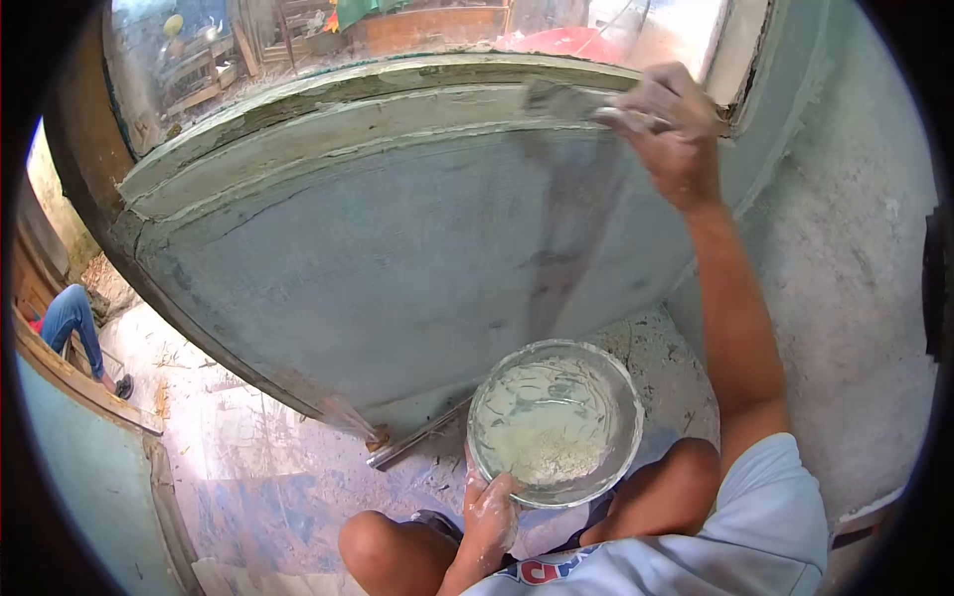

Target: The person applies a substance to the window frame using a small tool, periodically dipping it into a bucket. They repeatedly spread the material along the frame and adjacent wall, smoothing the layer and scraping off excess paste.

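The right hand (676,134) is raised at about 1 o'clock in the view. Its fingers are curled tight around the handle of a putty knife (571,101). The handle is mostly hidden inside the fist, so the exact grip is not clear. The flat blade points to the left and lies against the upper rail of a blue-green wooden panel (397,258), just under the window glass (417,30). A darker wet streak runs down the panel below the blade.

The left hand (492,519) is at about 6 o'clock, smeared with white material. It pinches the near rim of a round metal bowl (634,407), thumb on top of the edge. The bowl is held level above the person's knees and contains pale putty (547,442), thicker on its near side.

At 7 o'clock from the bowl, a thin metal bar (417,444) lies on the dusty floor (258,467) at the foot of the panel. At 9 o'clock, well apart, is another person's leg (75,323) in blue jeans. A rough grey wall (845,298) stands at 3 o'clock.
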Tool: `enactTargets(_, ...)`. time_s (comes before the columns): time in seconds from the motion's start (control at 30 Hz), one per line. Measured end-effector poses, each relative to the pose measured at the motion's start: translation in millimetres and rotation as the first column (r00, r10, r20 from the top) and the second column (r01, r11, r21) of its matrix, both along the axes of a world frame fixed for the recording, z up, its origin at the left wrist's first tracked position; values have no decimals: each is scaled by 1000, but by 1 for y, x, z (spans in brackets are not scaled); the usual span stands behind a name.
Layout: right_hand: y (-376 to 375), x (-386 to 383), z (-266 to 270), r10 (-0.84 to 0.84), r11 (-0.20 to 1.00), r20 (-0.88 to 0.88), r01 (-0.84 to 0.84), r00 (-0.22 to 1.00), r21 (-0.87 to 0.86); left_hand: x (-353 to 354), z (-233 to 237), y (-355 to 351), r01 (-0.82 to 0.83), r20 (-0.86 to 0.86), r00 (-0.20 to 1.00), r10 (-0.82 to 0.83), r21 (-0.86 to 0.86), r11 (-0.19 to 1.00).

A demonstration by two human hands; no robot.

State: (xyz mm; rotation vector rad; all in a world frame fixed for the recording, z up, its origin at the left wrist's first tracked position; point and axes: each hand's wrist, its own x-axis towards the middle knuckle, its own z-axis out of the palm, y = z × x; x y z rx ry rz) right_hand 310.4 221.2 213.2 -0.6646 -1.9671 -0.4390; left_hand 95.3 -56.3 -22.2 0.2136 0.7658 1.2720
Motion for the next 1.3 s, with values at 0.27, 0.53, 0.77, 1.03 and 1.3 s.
enactTargets(0.27, 21, -76, 2, -48, 976, 151, 14, 987, 218, -3, -3, 1, 9, 35, 999, -8, -13, 1000)
enactTargets(0.53, 23, -55, 1, -55, 992, 136, 38, 989, 123, -3, -1, 1, 0, 16, 1000, 0, 6, 1000)
enactTargets(0.77, 22, -35, -2, -161, 965, 136, 126, 978, 231, -2, 3, 1, -3, 11, 1000, 3, -1, 1000)
enactTargets(1.03, 30, -7, -8, -179, 962, 105, 151, 978, 227, 2, -2, 3, 5, -53, 999, -8, -50, 999)
enactTargets(1.3, 42, 45, -9, -228, 955, 122, 198, 966, 219, 6, -13, 4, 15, -111, 994, -17, -16, 1000)
